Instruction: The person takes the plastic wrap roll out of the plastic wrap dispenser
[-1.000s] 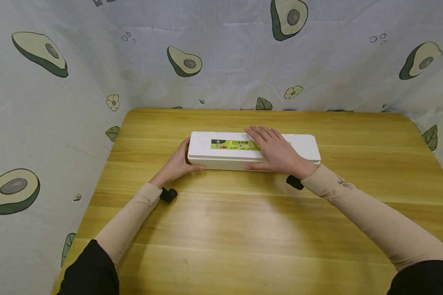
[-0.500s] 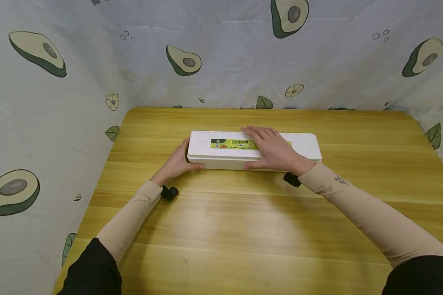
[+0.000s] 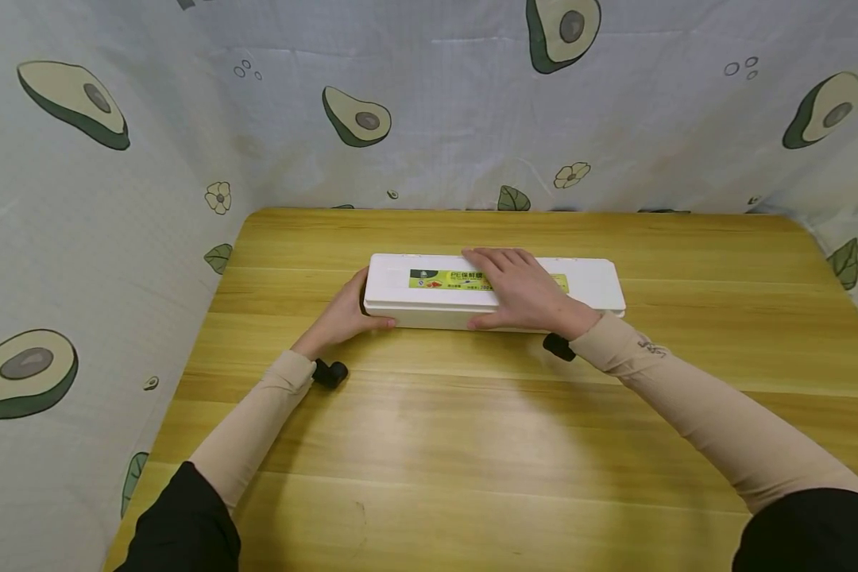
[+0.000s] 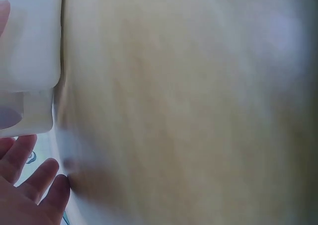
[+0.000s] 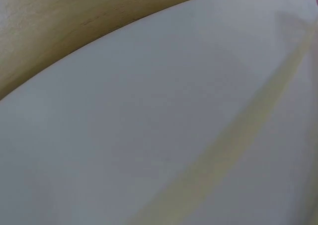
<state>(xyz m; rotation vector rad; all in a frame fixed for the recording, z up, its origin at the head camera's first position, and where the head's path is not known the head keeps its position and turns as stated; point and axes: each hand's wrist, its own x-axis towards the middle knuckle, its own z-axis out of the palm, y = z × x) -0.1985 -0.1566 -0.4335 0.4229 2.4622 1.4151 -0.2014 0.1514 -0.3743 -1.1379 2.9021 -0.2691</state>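
A long white cling film box (image 3: 586,284) lies crosswise on the wooden table, its lid down, with a green-yellow label (image 3: 443,279) on top. At its left end my left hand (image 3: 338,318) holds it, thumb along the front face. The left wrist view shows that hand's fingers (image 4: 32,183) spread beside the box's end (image 4: 30,46). Across the lid lies my right hand (image 3: 525,294), fingers extended toward the back edge and thumb against the front face. It covers part of the label. Close up, the right wrist view holds the white box surface (image 5: 124,111) and little of the hand.
The wooden table (image 3: 429,445) spreads around the box on all sides. Behind and to the left hangs a pale cloth (image 3: 443,95) printed with avocados. A small black wrist camera (image 3: 330,373) sits at the left wrist, another black camera (image 3: 559,347) at the right.
My right hand has slid a little to the left along the lid, uncovering the label's right end. The left hand and the box stay nearly where they were.
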